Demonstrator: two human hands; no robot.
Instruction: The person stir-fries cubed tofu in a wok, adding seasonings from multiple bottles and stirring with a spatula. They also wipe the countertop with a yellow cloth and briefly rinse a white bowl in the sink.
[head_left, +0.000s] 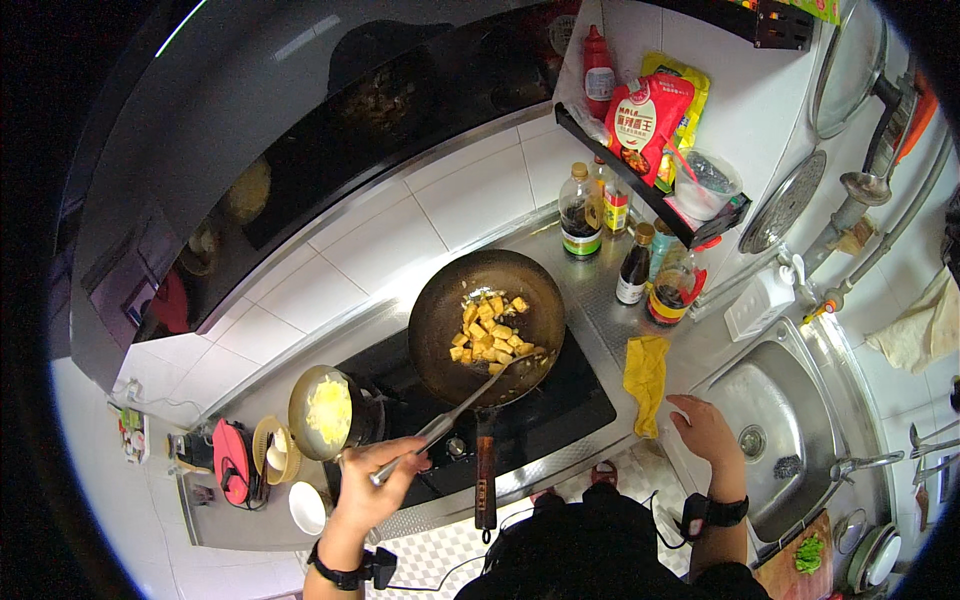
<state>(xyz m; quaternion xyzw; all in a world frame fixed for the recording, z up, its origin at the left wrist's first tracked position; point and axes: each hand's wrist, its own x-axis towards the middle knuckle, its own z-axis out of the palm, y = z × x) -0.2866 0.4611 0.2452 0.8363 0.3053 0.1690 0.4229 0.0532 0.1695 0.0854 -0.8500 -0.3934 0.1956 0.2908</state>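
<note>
My left hand (382, 472) grips the long metal handle of a cooking spatula (469, 401). Its far end reaches into a dark wok (435, 322) on the cooktop, against browned cubes of what looks like tofu (487, 330). The wok's wooden handle (486, 465) points towards me, with neither hand on it. My right hand (705, 427) holds nothing, fingers apart, between the yellow cloth (645, 382) and the sink (787, 397). Left of the wok, a smaller pan (300, 409) holds what appears to be scrambled egg (328, 409).
A white bowl (307, 508), a basket with eggs (289, 469) and a red appliance (231, 461) stand at left. Several sauce bottles (581, 217) line the back right, below a corner shelf (637, 172). A cutting board (795, 562) with chopped greens (808, 553) lies at lower right.
</note>
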